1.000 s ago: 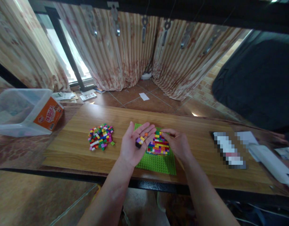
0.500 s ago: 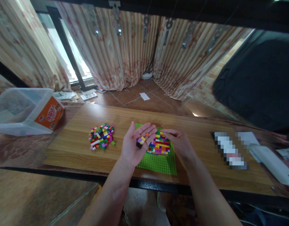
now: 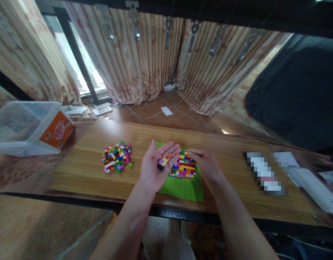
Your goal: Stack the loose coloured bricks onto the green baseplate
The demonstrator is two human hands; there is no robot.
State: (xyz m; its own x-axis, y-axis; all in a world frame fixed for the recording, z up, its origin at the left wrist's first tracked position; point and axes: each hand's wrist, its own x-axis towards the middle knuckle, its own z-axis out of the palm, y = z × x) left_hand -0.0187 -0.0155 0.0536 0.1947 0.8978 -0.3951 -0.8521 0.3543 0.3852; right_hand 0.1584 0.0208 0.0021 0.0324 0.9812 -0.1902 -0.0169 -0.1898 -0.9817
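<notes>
My left hand (image 3: 152, 171) is turned palm up with its fingers stretched out. It holds a few small toy bricks (image 3: 163, 162) in black, purple, yellow and orange on the palm and fingers. Partly behind it lies a green studded baseplate (image 3: 182, 191), bearing a many-coloured brick build (image 3: 184, 168). My right hand (image 3: 205, 162) is over the baseplate's right side, thumb and fingers pinched together at the build's far right corner. Whatever is between those fingertips is too small or hidden to make out.
A loose pile of coloured bricks (image 3: 116, 157) lies left on the wooden board (image 3: 85, 169). Farther left stands a clear plastic box (image 3: 28, 130) with an orange label. A blurred-out object (image 3: 265, 173) and a white object (image 3: 318, 187) lie at the right.
Hardly anything differs. My right hand stays pinched at the build's far corner with only a tiny shift, and my left hand keeps the bricks on its palm.
</notes>
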